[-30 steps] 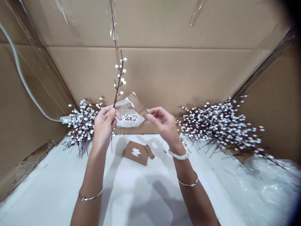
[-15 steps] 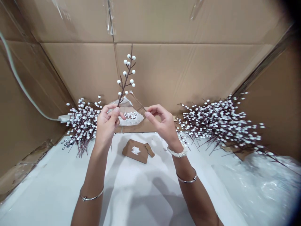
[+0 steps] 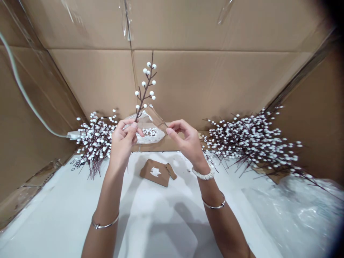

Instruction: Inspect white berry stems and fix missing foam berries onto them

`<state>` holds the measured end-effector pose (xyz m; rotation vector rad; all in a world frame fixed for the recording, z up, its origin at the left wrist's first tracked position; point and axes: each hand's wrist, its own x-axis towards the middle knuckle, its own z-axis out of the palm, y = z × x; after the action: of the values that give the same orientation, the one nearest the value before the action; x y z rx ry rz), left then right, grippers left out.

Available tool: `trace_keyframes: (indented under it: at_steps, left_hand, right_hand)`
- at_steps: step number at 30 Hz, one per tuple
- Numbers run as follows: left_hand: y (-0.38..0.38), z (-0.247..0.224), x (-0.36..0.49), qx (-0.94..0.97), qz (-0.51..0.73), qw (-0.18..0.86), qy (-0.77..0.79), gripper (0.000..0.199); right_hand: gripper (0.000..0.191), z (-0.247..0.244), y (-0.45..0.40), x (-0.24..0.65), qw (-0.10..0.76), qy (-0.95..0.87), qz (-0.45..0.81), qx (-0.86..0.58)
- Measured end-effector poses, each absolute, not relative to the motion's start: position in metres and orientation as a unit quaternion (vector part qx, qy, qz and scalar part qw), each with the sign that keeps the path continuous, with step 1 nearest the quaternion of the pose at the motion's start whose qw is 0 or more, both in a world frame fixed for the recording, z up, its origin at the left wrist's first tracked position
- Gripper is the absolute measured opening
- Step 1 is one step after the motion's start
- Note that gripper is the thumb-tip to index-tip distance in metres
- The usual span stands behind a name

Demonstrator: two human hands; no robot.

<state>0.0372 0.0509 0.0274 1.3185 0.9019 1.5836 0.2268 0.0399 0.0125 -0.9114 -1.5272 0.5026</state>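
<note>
The left hand (image 3: 123, 141) pinches the stem of a white-berried artificial branch (image 3: 145, 87), which stands nearly upright above it. The right hand (image 3: 186, 141) is just beside, fingers half curled; whether they grip anything is hard to tell. Heaped berry branches (image 3: 252, 143) and a plastic-wrapped bundle (image 3: 150, 135) lie behind, and a cardboard scrap (image 3: 154, 173) sits on the white bench (image 3: 53, 211).
</note>
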Motion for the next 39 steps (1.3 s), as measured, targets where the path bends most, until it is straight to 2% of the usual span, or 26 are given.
trace_keyframes:
  at_steps: [13,24,39]
  left_hand:
    - [0.054,0.025,0.034,0.528,0.638,0.426,0.363,0.028]
    - [0.054,0.022,0.035,0.579,0.62,0.363,0.384,0.022]
    - [0.051,0.023,0.041,0.616,0.587,0.324,0.414,0.015]
  right_hand:
    - [0.011,0.014,0.04,0.228,0.602,-0.664,0.208,-0.393]
    - [0.012,0.012,0.046,0.239,0.704,-0.566,0.17,-0.394]
    - [0.009,0.013,0.048,0.243,0.7,-0.571,0.175,-0.392]
